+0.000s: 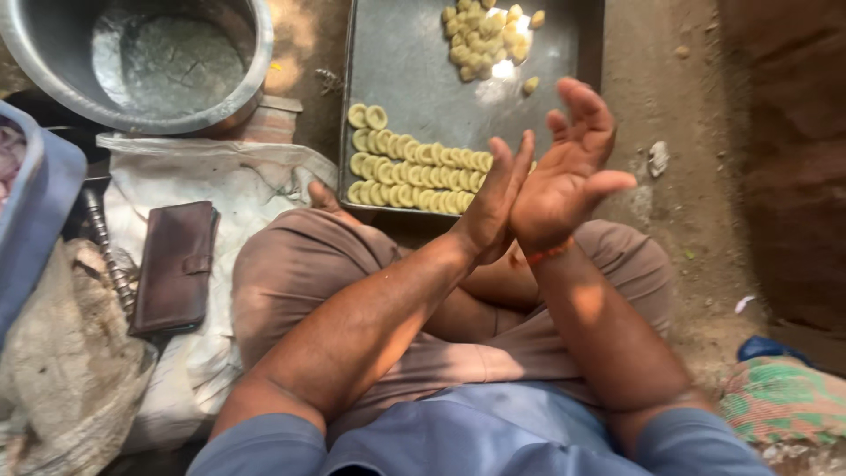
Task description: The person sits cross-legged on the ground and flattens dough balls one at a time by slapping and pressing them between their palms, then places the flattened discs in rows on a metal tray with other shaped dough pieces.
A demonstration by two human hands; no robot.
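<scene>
I sit cross-legged on the ground, and my two palms press against each other above my knees. My left hand [495,198] stands on edge with its fingers straight. My right hand [568,172] lies against it with its fingers spread upward; a red thread circles that wrist. Whatever sits between the palms is hidden. Just beyond my hands lies a flat metal tray [414,70]. Rows of small yellow dough rings [414,172] line its near edge. A heap of small yellow dough lumps [489,35] sits at its far end.
A big metal pot [141,62] stands at the far left. A brown wallet [174,266] lies on a white sack [229,189] by my left knee. A blue container edge [35,211] is at the left, patterned cloth [780,401] at the lower right.
</scene>
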